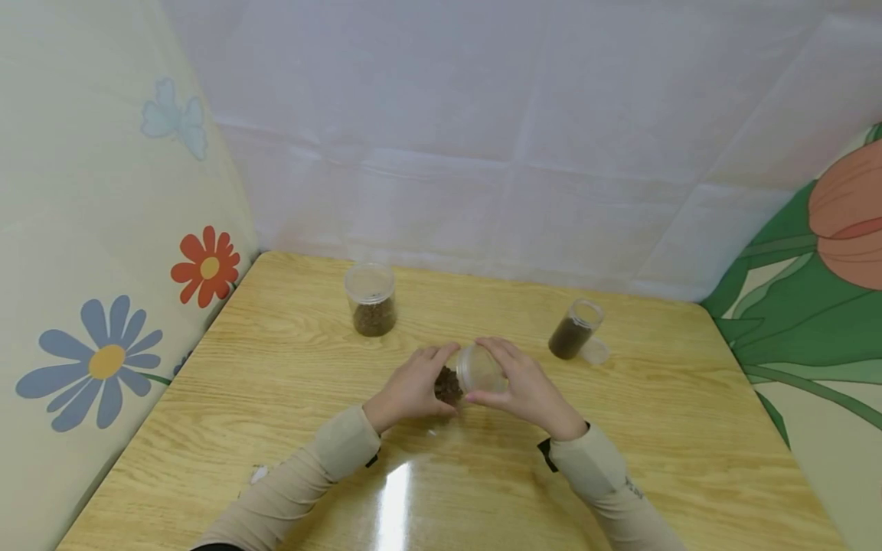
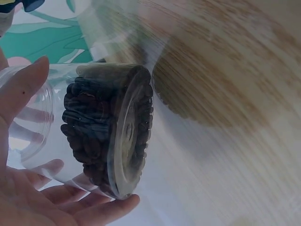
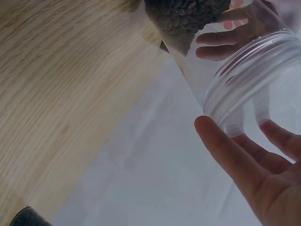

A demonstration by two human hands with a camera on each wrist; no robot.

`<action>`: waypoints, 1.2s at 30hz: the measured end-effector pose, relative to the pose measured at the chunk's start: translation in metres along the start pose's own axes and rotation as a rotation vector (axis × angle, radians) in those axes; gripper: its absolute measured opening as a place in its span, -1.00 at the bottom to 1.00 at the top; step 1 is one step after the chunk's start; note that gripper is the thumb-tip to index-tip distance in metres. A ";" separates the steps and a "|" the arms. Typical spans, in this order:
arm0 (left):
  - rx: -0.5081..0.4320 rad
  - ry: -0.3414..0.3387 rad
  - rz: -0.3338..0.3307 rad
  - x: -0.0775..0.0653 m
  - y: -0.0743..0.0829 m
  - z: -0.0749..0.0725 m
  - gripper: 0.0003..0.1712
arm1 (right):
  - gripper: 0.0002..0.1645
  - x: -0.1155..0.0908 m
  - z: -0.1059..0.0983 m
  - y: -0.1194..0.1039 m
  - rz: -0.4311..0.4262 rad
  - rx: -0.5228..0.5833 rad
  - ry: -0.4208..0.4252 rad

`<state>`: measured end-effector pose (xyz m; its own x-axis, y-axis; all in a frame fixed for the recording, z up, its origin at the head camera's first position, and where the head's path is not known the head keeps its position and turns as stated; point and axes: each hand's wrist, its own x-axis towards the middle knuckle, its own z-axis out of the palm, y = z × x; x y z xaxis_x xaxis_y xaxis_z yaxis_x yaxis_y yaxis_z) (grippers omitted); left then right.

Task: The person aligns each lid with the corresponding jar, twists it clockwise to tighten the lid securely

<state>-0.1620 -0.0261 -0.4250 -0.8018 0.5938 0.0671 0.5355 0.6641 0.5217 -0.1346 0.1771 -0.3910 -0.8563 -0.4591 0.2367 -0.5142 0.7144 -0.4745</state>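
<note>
Two hands on one jar (image 2: pixel 96 134), held on its side over the middle of the table (image 1: pixel 661 451), base to the left, clear ringed end (image 3: pixel 256 68) to the right! Dark pieces (image 1: pixel 449 386) are heaped against the base. Whether a lid sits on that ringed end, I cannot tell; nor whether the jar touches the wood.

Left hand (image 1: pixel 412 386): thumb on one side, fingers bent round the other, parted just as wide as the jar, a firm hold of the body. Right hand (image 1: pixel 527 389): thumb pressed at the ring, fingers curved round the clear end, spread to its width and gripping it.

Outward we go! Far left, a wide jar (image 1: pixel 372 302) stands upright, dark brown bits filling its lower part. Far right, a slim jar (image 1: pixel 573 330), dark inside, with a clear disc (image 1: pixel 595 352) lying just beside it. Beige sleeves (image 1: pixel 289 493) reach in from the near edge. White cloth (image 1: pixel 441 138) hangs behind; painted flowers (image 1: pixel 106 362) at left, a big painted tulip (image 1: pixel 854 214) at right.
</note>
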 end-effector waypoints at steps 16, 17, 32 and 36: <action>0.031 -0.011 0.004 -0.001 0.000 0.000 0.12 | -0.07 0.004 0.008 -0.013 0.241 -0.044 0.067; 0.032 -0.012 0.007 -0.001 0.000 0.000 0.12 | -0.06 0.005 0.008 -0.013 0.257 -0.048 0.068; 0.027 0.010 0.044 -0.002 -0.002 0.000 0.12 | 0.00 -0.006 -0.011 -0.005 0.096 -0.036 -0.055; 0.040 0.005 0.052 -0.001 -0.002 0.001 0.13 | 0.11 -0.009 -0.017 0.003 -0.133 -0.068 -0.097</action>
<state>-0.1620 -0.0281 -0.4268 -0.7739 0.6257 0.0981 0.5866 0.6498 0.4833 -0.1290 0.1925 -0.3796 -0.7737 -0.5981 0.2090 -0.6273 0.6767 -0.3854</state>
